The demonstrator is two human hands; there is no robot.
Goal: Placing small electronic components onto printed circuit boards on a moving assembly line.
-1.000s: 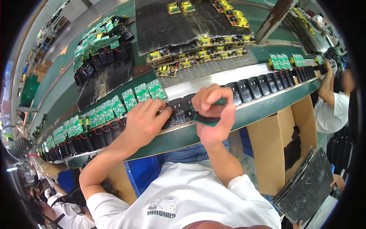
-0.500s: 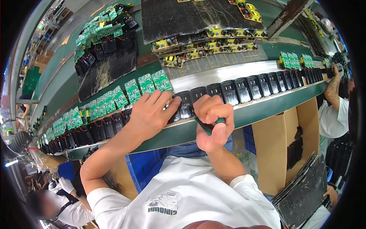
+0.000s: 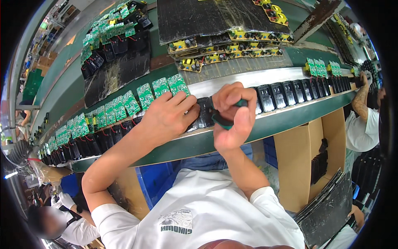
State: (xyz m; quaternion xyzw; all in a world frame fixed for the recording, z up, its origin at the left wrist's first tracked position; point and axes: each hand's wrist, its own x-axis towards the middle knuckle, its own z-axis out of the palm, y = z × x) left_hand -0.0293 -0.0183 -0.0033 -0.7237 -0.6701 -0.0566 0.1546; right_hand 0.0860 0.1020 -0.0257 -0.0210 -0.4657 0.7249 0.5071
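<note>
A long row of black plastic casings point(image 3: 279, 94) runs along the bench's front edge. Green circuit boards point(image 3: 101, 116) stand behind its left part, joined to the casings by red wires. My left hand point(image 3: 168, 116) is over the row by the last of these boards point(image 3: 178, 84). Its fingers are bent and pressed together at a casing; whatever they pinch is hidden. Just right of it, my right hand point(image 3: 235, 118) is wrapped round green-handled pliers point(image 3: 223, 122), held over a casing point(image 3: 204, 113). The tool's jaws are mostly hidden.
Stacked black sheets point(image 3: 224, 18) with yellow-topped boards stand behind the row. A pile of green boards point(image 3: 103, 35) lies at the back left. Below the bench are a cardboard box point(image 3: 292, 153) and a blue bin point(image 3: 155, 184). Other people work at left and right.
My right hand has turned slightly, and its pliers have shifted down over the casings. My left hand has moved a little, its fingers bunched more closely. The whole view has shifted slightly.
</note>
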